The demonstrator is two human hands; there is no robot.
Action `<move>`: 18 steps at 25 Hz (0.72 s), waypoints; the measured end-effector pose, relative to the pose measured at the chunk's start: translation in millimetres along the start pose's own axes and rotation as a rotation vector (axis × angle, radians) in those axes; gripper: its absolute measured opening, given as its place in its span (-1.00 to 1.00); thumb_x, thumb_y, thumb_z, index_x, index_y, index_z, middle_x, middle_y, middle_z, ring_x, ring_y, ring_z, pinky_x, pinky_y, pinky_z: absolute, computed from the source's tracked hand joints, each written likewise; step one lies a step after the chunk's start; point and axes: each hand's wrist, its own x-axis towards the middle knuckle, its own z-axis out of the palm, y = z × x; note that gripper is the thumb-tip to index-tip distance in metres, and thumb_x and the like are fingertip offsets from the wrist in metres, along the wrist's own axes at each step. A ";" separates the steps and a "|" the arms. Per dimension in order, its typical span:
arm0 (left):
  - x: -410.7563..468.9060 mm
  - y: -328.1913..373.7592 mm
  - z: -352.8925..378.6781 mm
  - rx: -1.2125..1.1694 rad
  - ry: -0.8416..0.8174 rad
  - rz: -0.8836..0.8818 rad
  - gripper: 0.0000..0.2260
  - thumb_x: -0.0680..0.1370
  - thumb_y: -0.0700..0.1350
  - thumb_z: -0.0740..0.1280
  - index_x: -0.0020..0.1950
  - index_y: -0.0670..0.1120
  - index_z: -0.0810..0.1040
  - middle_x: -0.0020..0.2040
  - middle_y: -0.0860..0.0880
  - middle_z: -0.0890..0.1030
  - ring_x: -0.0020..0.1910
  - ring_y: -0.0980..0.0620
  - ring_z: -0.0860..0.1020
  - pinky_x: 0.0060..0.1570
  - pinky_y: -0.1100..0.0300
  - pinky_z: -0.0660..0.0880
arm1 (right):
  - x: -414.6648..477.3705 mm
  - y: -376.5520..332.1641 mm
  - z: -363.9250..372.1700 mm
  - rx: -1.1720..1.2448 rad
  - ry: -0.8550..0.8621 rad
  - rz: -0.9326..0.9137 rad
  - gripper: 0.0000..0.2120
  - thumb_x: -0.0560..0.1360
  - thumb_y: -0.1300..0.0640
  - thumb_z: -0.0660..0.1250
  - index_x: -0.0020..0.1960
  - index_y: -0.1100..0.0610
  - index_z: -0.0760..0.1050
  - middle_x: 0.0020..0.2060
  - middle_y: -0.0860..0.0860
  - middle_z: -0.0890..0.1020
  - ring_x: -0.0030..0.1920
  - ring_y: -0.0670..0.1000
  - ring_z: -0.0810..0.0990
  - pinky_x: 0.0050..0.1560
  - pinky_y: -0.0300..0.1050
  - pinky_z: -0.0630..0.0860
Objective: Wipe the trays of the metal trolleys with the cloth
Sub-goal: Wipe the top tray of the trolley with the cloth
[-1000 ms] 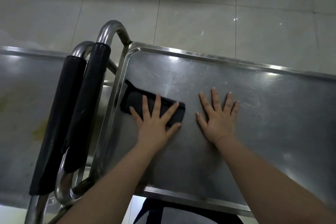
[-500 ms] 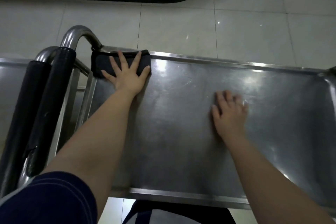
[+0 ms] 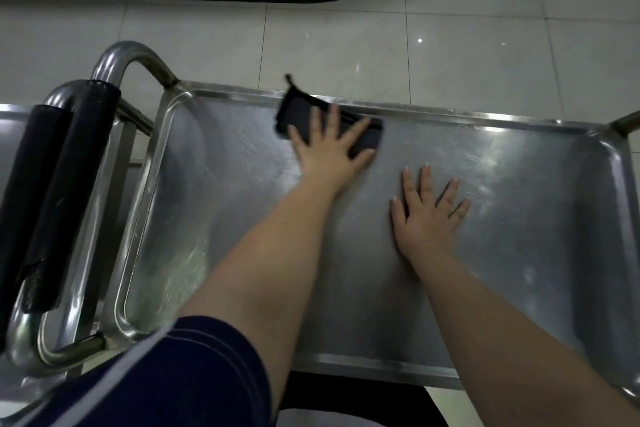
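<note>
A steel trolley tray (image 3: 214,218) fills the middle of the head view. A folded dark cloth (image 3: 298,114) lies against the tray's far rim, left of centre. My left hand (image 3: 329,149) presses flat on the cloth with fingers spread straight. To the right of it and nearer to me, my right hand (image 3: 426,211) rests palm down on the bare tray, fingers spread, touching no cloth.
Left of the tray stand two trolley handles, a bare steel one (image 3: 131,55) and one wrapped in black foam (image 3: 55,191). Part of a second trolley tray (image 3: 14,114) shows at the far left. Pale floor tiles (image 3: 346,38) lie beyond the far rim.
My left hand slid the cloth from the tray's near left up to the far left corner, then right along the far rim. My right hand stayed flat on the tray.
</note>
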 end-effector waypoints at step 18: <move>-53.5 -62.5 18.9 0.080 0.155 -0.119 -0.42 0.50 0.40 -0.08 0.52 0.37 -0.01 0.61 -0.07 -0.15 0.57 -0.17 -0.14 0.43 -0.34 -0.18 | 1.4 -1.0 1.1 0.024 0.025 -0.004 -0.44 0.60 -0.24 -0.04 0.56 -0.23 -0.11 0.58 -0.13 -0.12 0.53 0.29 -0.27 0.42 0.37 -0.34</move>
